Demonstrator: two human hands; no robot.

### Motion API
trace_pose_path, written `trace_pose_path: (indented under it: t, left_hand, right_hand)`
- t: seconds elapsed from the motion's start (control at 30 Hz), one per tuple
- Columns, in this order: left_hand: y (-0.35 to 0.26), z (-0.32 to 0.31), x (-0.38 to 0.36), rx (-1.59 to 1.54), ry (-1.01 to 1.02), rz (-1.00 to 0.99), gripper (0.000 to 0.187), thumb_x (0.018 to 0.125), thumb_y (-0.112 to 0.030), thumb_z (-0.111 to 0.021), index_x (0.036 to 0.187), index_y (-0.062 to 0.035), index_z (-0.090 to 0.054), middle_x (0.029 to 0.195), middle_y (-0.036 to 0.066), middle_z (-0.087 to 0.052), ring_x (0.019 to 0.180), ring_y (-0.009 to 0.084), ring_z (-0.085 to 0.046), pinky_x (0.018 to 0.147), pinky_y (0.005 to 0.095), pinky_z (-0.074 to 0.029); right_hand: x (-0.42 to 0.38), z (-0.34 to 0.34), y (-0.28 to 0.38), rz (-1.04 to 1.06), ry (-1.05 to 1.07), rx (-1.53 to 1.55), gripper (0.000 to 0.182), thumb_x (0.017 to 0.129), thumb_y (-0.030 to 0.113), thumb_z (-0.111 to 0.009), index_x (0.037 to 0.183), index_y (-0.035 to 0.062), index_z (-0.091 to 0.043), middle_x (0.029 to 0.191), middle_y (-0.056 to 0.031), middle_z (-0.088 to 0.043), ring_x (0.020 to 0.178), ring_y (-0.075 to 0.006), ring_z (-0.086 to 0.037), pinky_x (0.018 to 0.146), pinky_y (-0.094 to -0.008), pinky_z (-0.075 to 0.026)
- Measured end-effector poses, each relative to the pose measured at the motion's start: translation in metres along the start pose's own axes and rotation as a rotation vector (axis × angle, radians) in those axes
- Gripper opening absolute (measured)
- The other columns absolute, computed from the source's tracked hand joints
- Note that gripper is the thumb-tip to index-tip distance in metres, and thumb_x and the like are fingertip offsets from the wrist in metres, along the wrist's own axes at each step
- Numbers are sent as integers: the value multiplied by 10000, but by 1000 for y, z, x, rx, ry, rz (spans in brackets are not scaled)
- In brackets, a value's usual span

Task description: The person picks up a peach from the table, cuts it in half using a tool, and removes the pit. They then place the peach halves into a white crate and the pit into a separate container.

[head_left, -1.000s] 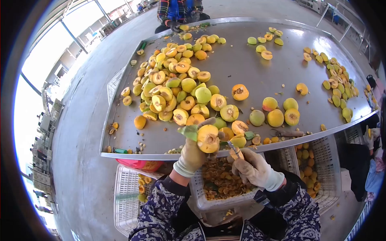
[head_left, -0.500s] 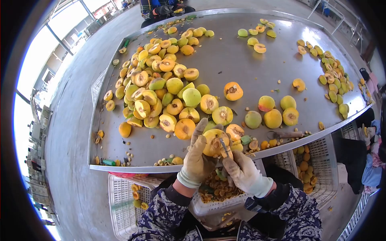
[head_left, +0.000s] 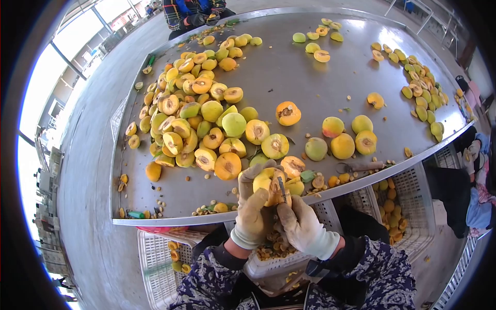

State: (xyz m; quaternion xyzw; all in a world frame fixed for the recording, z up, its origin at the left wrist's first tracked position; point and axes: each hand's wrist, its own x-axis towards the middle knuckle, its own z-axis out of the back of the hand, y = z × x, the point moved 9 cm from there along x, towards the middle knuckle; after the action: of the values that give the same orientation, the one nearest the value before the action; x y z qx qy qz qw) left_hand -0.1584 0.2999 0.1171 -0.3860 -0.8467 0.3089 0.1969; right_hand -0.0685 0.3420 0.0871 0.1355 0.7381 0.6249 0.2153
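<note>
In the head view my left hand point(head_left: 251, 219), in a worn beige glove, is wrapped round a cut yellow peach point(head_left: 263, 181) at the table's near edge. My right hand point(head_left: 306, 227), also gloved, grips a small pitting knife point(head_left: 282, 189). Its narrow metal blade lies against the cut face of the peach; the handle is mostly hidden by my fingers. Just beyond my hands, halved peaches with brown stones point(head_left: 293, 166) lie on the metal table point(head_left: 289, 46). Under my hands a white crate point(head_left: 258, 269) holds brown stones and scraps.
A large heap of halved peaches point(head_left: 182, 111) covers the table's left side, with a smaller pile point(head_left: 423, 88) at right. A wooden-handled tool point(head_left: 366, 166) lies by the raised near rim. Crates point(head_left: 416, 206) stand below. One person point(head_left: 194, 15) sits at the far side, another at right.
The view has shifted slightly, so the table's contents appear further left. My left fingers have closed in round the peach, the thumb now against its near side. The blade stays at the cut face.
</note>
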Motion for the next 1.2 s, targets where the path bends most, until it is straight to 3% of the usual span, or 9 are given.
trace_pose_path:
  t: [0.1,0.33,0.47,0.67,0.73,0.8,0.93,1.0,1.2]
  left_hand:
    - [-10,1,-5,452,-46,-159,394,933,-207,-494,1309,-136,-400,1337,148,-460,1223,315,-495,1043,482,-400]
    - [-9,22,2,407,-210,64,323,955,-188,-400,1251,-57,-409,1176,189,-562,1071,294,-596,907,399,-512]
    - [-2,40,11,316,-206,233,331,961,-190,-389,1249,-28,-416,1140,200,-583,1026,283,-619,869,381,-531]
    - [1,37,14,276,-118,389,413,998,-260,-377,1312,8,-388,1194,171,-571,988,263,-638,865,375,-537]
    - [1,28,9,223,-96,293,453,1006,-229,-398,1375,24,-332,1284,168,-517,1082,257,-591,943,369,-492]
    - [-35,-8,-4,1177,64,-428,482,979,-97,-445,1411,50,-289,1299,161,-441,1164,228,-496,1005,360,-408]
    - [-23,6,3,1070,171,-57,500,998,-128,-396,1452,21,-248,1335,143,-464,1215,206,-471,1043,338,-383]
    - [-24,8,6,1023,206,12,498,998,-157,-400,1447,13,-264,1313,126,-471,1192,193,-478,1031,335,-389]
    - [-27,4,1,869,177,102,463,936,-41,-372,1393,32,-361,1190,140,-559,1033,188,-573,913,311,-458]
  right_hand:
    - [3,1,14,30,49,-99,219,1003,227,-477,1064,17,-484,826,-45,-536,714,-127,-491,640,-293,-445]
    - [9,-2,33,199,149,-495,198,955,158,-513,1047,-14,-480,819,-221,-590,758,-418,-589,649,-412,-468]
    - [9,-6,28,156,165,-488,215,943,161,-531,1044,-22,-482,840,-231,-603,787,-439,-593,648,-422,-471]
    - [15,-4,35,107,258,-377,383,977,340,-510,1077,-28,-480,746,-150,-572,643,-271,-594,590,-379,-480]
    - [5,-2,19,-426,303,-7,303,977,264,-489,1105,-10,-474,791,-225,-599,703,-447,-577,623,-424,-489]
    - [5,1,13,-450,289,83,332,987,313,-491,1092,-2,-480,743,-142,-583,616,-334,-590,560,-362,-484]
    - [15,5,35,337,140,-498,439,993,460,-429,1013,22,-466,718,-17,-525,520,-105,-531,406,-272,-441]
    - [3,-5,16,-378,393,-49,448,981,477,-460,978,29,-486,676,-29,-511,487,-120,-520,378,-273,-418]
    - [-22,-24,22,-678,604,483,504,921,554,-532,940,50,-530,583,-4,-434,374,-68,-376,327,-203,-326]
